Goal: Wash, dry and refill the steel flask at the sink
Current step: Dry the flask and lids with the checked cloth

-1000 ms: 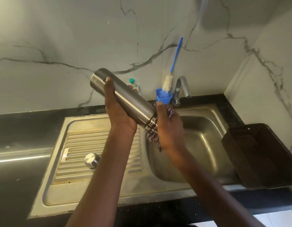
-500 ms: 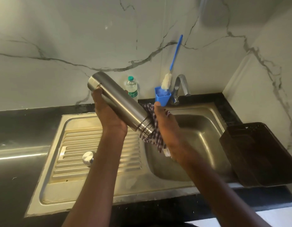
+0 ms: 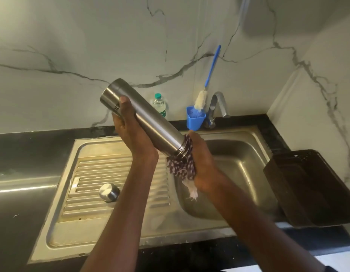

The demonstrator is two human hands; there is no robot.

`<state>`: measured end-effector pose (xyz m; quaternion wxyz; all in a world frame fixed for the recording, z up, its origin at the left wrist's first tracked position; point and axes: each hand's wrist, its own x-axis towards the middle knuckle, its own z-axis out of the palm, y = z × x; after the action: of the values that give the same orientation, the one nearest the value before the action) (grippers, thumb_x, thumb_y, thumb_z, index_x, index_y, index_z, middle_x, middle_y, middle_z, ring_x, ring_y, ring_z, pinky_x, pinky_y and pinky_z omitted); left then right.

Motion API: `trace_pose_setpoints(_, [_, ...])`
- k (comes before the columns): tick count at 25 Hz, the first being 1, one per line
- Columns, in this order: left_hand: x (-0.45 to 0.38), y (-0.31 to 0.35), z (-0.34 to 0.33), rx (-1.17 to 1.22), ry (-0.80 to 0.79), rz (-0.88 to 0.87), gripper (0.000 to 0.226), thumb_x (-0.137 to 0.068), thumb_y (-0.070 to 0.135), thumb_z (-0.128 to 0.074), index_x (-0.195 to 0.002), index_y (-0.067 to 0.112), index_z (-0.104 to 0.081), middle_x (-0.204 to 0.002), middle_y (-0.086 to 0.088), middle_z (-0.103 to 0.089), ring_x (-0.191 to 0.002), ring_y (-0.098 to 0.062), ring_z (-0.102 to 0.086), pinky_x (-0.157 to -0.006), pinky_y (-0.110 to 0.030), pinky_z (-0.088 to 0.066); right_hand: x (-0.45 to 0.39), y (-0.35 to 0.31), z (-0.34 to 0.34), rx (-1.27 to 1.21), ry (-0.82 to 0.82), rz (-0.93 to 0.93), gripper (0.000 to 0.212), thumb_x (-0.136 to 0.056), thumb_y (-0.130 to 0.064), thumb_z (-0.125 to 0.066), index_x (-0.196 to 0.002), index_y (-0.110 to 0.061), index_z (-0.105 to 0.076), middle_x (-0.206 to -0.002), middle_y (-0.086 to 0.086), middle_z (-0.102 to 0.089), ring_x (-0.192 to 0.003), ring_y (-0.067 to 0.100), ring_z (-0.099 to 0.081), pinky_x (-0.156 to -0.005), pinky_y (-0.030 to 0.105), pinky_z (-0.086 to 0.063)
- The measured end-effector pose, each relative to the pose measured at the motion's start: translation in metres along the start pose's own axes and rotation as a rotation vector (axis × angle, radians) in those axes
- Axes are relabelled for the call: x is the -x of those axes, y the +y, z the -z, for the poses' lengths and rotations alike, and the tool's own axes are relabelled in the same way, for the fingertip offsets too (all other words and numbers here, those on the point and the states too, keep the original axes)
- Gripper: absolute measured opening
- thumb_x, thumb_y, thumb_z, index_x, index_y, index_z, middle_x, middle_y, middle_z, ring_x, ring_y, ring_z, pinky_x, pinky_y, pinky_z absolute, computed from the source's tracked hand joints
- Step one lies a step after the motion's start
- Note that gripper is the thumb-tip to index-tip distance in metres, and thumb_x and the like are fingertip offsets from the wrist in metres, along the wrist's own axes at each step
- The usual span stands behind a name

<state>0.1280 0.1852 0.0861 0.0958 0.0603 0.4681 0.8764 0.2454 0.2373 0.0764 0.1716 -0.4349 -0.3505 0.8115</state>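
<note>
My left hand [image 3: 134, 132] grips the steel flask [image 3: 150, 120] around its lower body and holds it tilted, base up to the left and open mouth down to the right, above the sink. My right hand [image 3: 202, 163] holds a checked cloth [image 3: 182, 165] bunched against the flask's threaded mouth. A frayed white corner of the cloth hangs below that hand. The flask's steel cap [image 3: 109, 192] lies on the ribbed drainboard [image 3: 87, 173].
The sink basin [image 3: 239, 173] lies under my right hand, with the tap [image 3: 219, 107] behind it. A blue cup [image 3: 195, 120] holds a bottle brush [image 3: 208, 81]. A small plastic water bottle [image 3: 160, 105] stands at the wall. A dark plastic basket [image 3: 311, 185] sits at the right.
The flask has dropped a little and its mouth has pushed further into the cloth. My right hand has turned around the mouth, so more cloth shows below it.
</note>
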Motion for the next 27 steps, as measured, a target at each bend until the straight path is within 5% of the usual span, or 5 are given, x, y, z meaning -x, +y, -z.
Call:
trace_pose_setpoints(6, [0.011,0.005,-0.007,0.059,0.025,0.316,0.051,-0.090,0.055,-0.072,-0.125,0.019,-0.065,-0.104,-0.007,-0.074,-0.087,-0.020,-0.078,-0.079,-0.038,-0.061,-0.006,0.029,0.011,0.995,0.372,1.266,0.042,-0.107,-0.055,-0.033,-0.113,-0.030,-0.066,-0.093,-0.013,-0.068,-0.077,0.002,-0.064,-0.062,0.021,-0.048])
trace_pose_setpoints(12, [0.001,0.007,-0.005,0.026,-0.155,0.292,0.057,-0.094,0.054,-0.070,-0.130,0.011,-0.062,-0.100,-0.013,-0.074,-0.090,-0.030,-0.074,-0.088,-0.051,-0.061,0.002,-0.001,0.018,0.142,-0.219,-0.017,0.055,-0.099,-0.057,-0.057,-0.124,-0.009,-0.065,-0.102,0.016,-0.076,-0.090,0.031,-0.073,-0.086,0.043,-0.059])
trace_pose_setpoints(19, [-0.002,-0.009,0.029,-0.027,-0.107,0.594,0.065,-0.098,0.065,-0.054,-0.136,0.013,-0.064,-0.121,-0.022,-0.074,-0.103,-0.034,-0.074,-0.088,-0.045,-0.061,0.017,-0.005,0.023,0.686,-0.073,0.981,0.041,-0.106,-0.046,-0.047,-0.145,-0.035,-0.051,-0.147,-0.012,-0.053,-0.131,0.006,-0.054,-0.103,0.031,-0.052])
trace_pose_setpoints(22, [0.009,-0.004,0.024,0.113,-0.242,0.679,0.066,-0.103,0.063,-0.042,-0.130,0.007,-0.067,-0.108,-0.018,-0.074,-0.098,-0.029,-0.074,-0.087,-0.039,-0.061,0.008,0.023,-0.004,1.322,-0.139,1.148,0.056,-0.105,-0.042,-0.049,-0.158,-0.037,-0.032,-0.171,-0.011,-0.013,-0.157,0.017,-0.015,-0.123,0.049,-0.027])
trace_pose_setpoints(27, [0.033,0.004,0.020,0.120,-0.382,0.660,0.055,-0.104,0.059,-0.043,-0.125,0.021,-0.076,-0.131,-0.013,-0.072,-0.115,-0.027,-0.073,-0.100,-0.044,-0.057,-0.033,-0.016,-0.049,1.200,-0.050,1.062,0.081,-0.098,-0.062,-0.040,-0.165,-0.026,-0.013,-0.173,0.001,-0.011,-0.160,0.029,-0.010,-0.127,0.053,-0.020])
